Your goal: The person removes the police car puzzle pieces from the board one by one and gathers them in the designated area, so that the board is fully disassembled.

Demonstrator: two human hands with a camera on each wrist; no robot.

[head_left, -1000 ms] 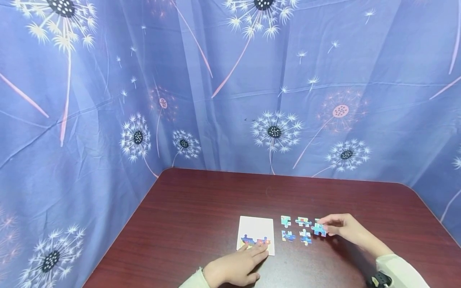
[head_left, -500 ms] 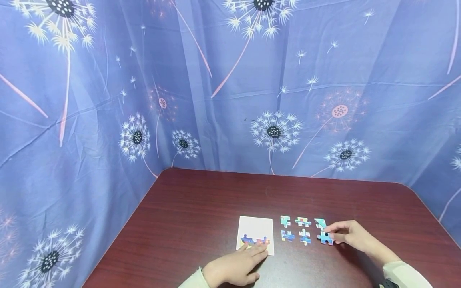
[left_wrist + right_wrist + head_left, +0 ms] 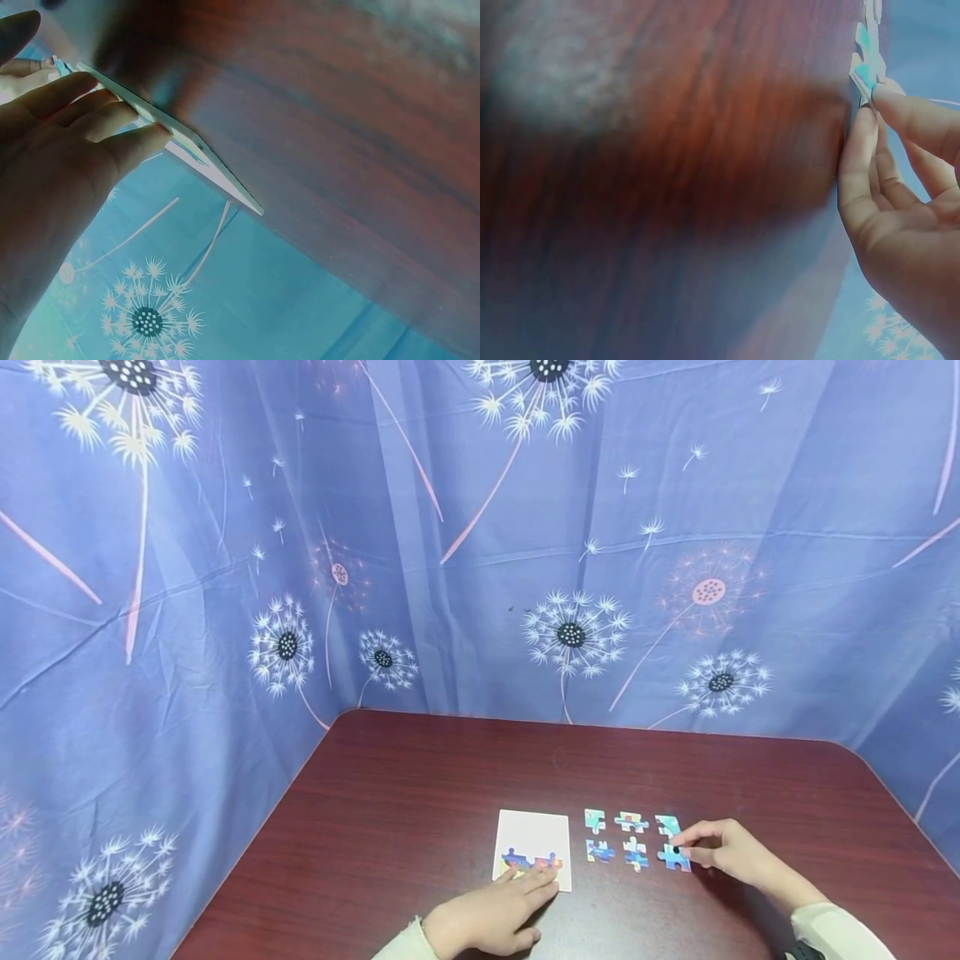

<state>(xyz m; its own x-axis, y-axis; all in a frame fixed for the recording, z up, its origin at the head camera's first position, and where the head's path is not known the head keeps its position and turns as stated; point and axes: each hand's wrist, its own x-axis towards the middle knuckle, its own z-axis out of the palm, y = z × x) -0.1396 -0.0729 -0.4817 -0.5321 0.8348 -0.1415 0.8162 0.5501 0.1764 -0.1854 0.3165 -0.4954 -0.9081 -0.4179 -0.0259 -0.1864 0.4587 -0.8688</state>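
Note:
My left hand (image 3: 491, 917) lies flat with its fingers on the lower part of a white puzzle board (image 3: 532, 831). Joined colourful pieces (image 3: 515, 860) show along that lower part, partly covered by the fingertips. In the left wrist view the straight fingers (image 3: 112, 120) reach over the thin edge of the board. With thumb and fingertips my right hand (image 3: 731, 852) pinches the right edge of a blue jigsaw piece (image 3: 670, 859), low over the table. This piece sits just below a teal corner piece (image 3: 667, 823). The right wrist view shows the pinch from the side.
Several other jigsaw pieces lie in two rows between the board and my right hand, among them a teal piece (image 3: 594, 819) and a blue piece (image 3: 636, 860). The dark red wooden table (image 3: 420, 785) ends at a blue dandelion-print curtain (image 3: 480, 635).
My right hand has brought the blue jigsaw piece to the right and toward me, uncovering the teal corner piece, then shifted slightly left. My left hand has stayed on the board.

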